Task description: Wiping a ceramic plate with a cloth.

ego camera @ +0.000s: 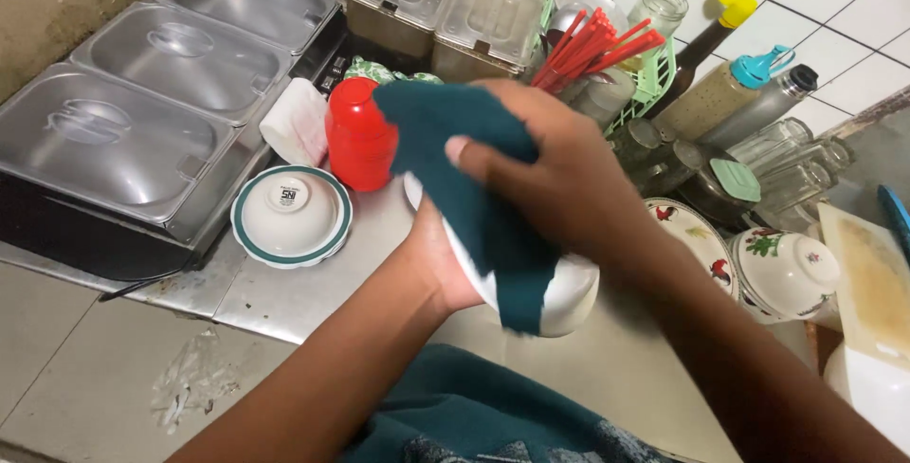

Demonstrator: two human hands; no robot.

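Observation:
A white bowl is held above the steel counter in my left hand, which grips it from below and behind. My right hand presses a dark green cloth over the bowl's rim and side. The cloth drapes down across the bowl and hides most of it. A red plastic bottle stands just behind the cloth.
An upturned white bowl with a green rim lies at the left, beside steel food-warmer lids. Red chopsticks in a green basket, sauce bottles, glass jars, patterned bowls and a cutting board crowd the right.

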